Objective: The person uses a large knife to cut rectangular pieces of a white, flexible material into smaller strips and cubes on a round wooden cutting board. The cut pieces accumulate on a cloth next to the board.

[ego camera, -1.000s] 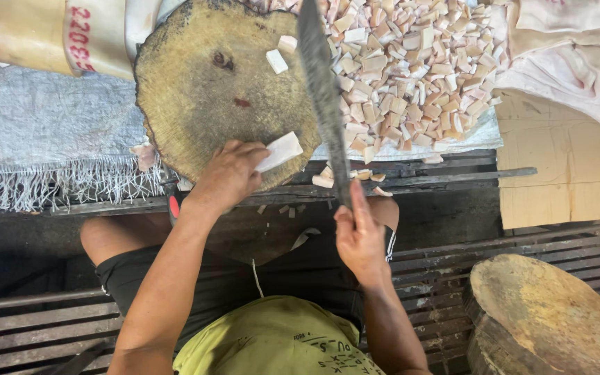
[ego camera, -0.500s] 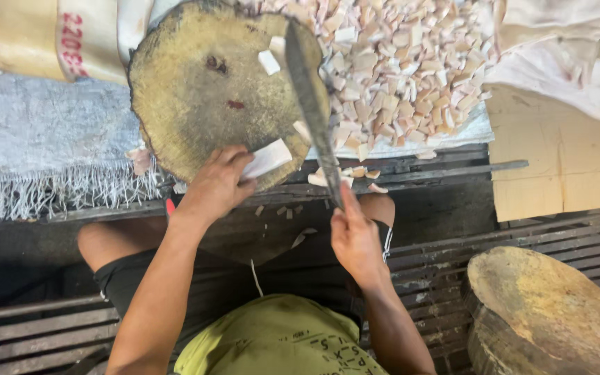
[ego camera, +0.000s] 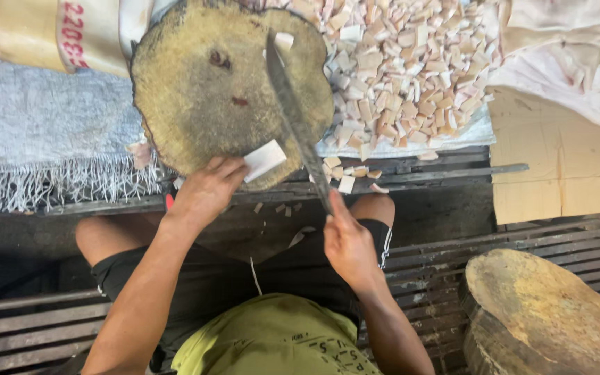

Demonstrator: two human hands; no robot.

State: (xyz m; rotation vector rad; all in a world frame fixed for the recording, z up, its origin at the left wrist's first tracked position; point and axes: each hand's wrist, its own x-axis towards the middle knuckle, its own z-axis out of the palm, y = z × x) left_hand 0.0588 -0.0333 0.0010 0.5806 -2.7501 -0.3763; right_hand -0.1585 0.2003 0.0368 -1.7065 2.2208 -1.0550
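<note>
Left hand [ego camera: 206,194] pinched a pale flat slab [ego camera: 264,160] on the rough round wooden block [ego camera: 203,97]; right hand [ego camera: 347,243] gripped the long cleaver [ego camera: 293,114].

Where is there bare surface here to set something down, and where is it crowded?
The round chopping block is mostly bare left of the cleaver. The cardboard on the right lies open. Crowded: the pile of cut cubes and the block's near edge, where the left hand holds a white piece.

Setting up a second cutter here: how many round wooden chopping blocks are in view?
2. One block lies at top centre under the knife; the other block sits at bottom right, partly cut off by the frame.
</note>
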